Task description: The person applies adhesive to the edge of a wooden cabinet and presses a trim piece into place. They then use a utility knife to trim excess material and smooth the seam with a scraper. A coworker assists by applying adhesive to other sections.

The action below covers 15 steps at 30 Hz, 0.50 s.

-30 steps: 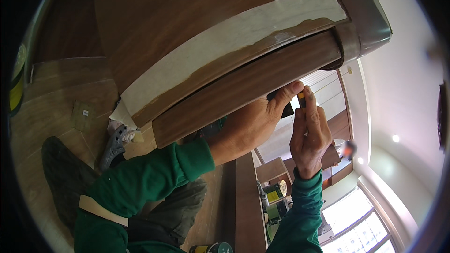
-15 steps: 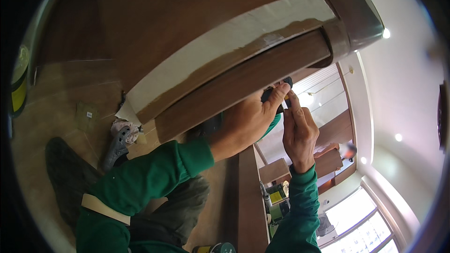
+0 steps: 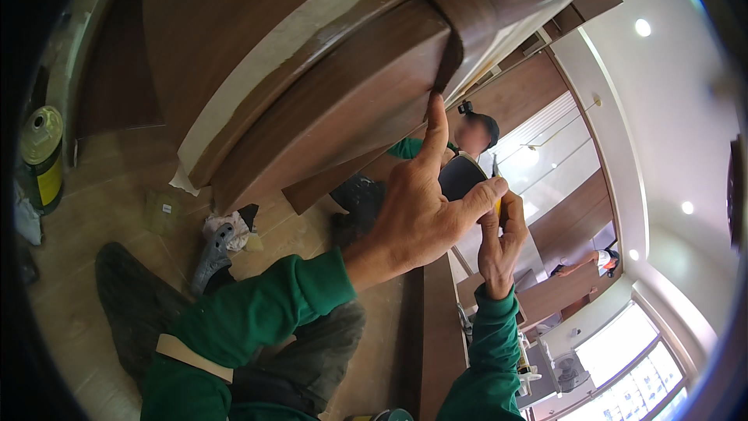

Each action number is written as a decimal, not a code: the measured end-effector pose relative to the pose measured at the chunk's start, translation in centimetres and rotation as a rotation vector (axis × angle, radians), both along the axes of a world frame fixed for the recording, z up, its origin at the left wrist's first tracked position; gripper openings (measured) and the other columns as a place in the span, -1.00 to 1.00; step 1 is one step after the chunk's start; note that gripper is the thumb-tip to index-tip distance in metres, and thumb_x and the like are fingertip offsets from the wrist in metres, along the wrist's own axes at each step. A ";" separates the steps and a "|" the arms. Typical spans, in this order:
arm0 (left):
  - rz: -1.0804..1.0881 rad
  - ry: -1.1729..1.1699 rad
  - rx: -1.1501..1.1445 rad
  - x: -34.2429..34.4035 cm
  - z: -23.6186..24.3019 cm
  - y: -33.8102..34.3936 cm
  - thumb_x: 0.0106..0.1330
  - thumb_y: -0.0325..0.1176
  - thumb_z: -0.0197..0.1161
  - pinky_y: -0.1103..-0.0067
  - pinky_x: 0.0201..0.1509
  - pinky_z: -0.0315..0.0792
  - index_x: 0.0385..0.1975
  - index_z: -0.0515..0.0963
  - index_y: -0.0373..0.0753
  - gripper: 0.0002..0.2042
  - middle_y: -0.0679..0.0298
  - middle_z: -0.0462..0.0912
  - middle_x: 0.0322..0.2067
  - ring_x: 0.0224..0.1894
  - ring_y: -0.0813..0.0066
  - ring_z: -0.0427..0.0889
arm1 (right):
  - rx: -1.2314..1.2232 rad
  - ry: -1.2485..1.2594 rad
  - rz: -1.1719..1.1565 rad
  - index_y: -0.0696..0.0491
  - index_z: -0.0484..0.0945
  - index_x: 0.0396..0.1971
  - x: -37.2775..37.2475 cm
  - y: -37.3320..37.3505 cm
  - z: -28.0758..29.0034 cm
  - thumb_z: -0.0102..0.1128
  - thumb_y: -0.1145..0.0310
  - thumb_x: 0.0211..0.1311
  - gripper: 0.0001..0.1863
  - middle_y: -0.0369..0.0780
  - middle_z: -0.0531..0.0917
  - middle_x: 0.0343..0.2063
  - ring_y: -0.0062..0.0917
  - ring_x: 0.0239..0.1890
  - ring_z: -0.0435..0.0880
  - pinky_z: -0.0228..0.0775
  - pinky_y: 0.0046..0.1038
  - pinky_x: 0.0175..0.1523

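Observation:
My left hand point(image 3: 413, 206) is raised beneath a curved brown wood-look panel point(image 3: 351, 82). Its index finger stretches up and touches the panel's lower edge by the corner trim point(image 3: 460, 19). Below that finger, a dark curved sheet point(image 3: 461, 179) with a pale edge sits against the thumb, which appears to pinch it; the other fingertips are hidden. My right hand point(image 3: 502, 245) is pinched closed beside the left thumb on a slim yellow utility knife point(image 3: 499, 205), mostly covered by fingers. A thin pointed tip rises above the thumb. A bare whitish band point(image 3: 257, 82) runs along the cabinet above the panel.
A person in a black cap and green sleeve point(image 3: 405, 148) is just beyond my hands; another person point(image 3: 604, 260) works farther back. A black-and-yellow can point(image 3: 48, 175) stands at far left. A crumpled cloth point(image 3: 222, 230) and my shoe point(image 3: 212, 257) are on the tiled floor.
My left index finger has extended up to the panel's edge, and the dark sheet shows more openly. My view has shifted, revealing the person in the cap. Both hands stay close together.

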<state>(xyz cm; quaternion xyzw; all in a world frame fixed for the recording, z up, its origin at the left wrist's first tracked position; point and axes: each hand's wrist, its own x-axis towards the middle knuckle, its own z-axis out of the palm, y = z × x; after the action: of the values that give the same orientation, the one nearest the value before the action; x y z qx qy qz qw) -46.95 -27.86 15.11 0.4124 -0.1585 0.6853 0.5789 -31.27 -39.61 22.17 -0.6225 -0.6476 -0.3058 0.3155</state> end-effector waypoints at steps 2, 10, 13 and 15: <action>-0.015 0.028 0.007 -0.1 0.2 0.0 0.32 -0.32 0.39 0.60 0.04 0.53 0.48 -0.20 -0.60 -0.03 0.07 0.65 -0.11 -0.06 0.49 0.65 | -0.015 0.054 0.025 0.17 0.47 0.03 0.0 0.3 -0.2 0.33 0.34 0.35 -0.63 -0.21 0.67 -0.38 -0.65 -0.37 0.55 0.39 -0.56 -0.27; 0.186 -0.014 0.003 0.0 -2.0 0.3 0.33 -0.37 0.38 0.67 -0.16 0.51 0.47 0.05 -0.50 -0.19 0.33 0.61 -0.40 -0.28 0.68 0.60 | 0.016 -0.114 0.066 0.13 0.51 0.12 -0.2 3.4 -1.4 0.51 0.39 0.16 -0.47 -0.12 0.74 -0.33 -0.68 -0.38 0.64 0.46 -0.53 -0.32; 0.160 -0.008 -0.024 0.2 -3.1 0.9 0.34 -0.38 0.38 0.68 -0.24 0.49 0.40 0.26 -0.45 -0.32 0.37 0.59 -0.47 -0.38 0.70 0.58 | 0.113 -0.408 0.036 0.04 0.59 0.15 -1.9 4.1 -0.5 0.54 0.35 0.09 -0.43 -0.19 0.76 -0.27 -0.49 -0.39 0.73 0.52 -0.46 -0.28; 0.092 0.077 -0.084 1.0 -3.4 1.6 0.34 -0.37 0.38 0.68 -0.27 0.49 0.36 0.35 -0.44 -0.38 0.34 0.62 -0.44 -0.41 0.68 0.57 | 0.157 -0.595 0.016 -0.04 0.61 0.15 -2.9 4.7 0.1 0.53 0.35 0.06 -0.42 -0.25 0.76 -0.28 -0.45 -0.42 0.71 0.50 -0.45 -0.31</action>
<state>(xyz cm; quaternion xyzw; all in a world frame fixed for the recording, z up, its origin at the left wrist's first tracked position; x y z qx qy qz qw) -45.96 -26.26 11.71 0.4207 -0.0883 0.7010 0.5691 -34.18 -34.86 22.31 -0.4741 -0.6909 -0.5212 0.1617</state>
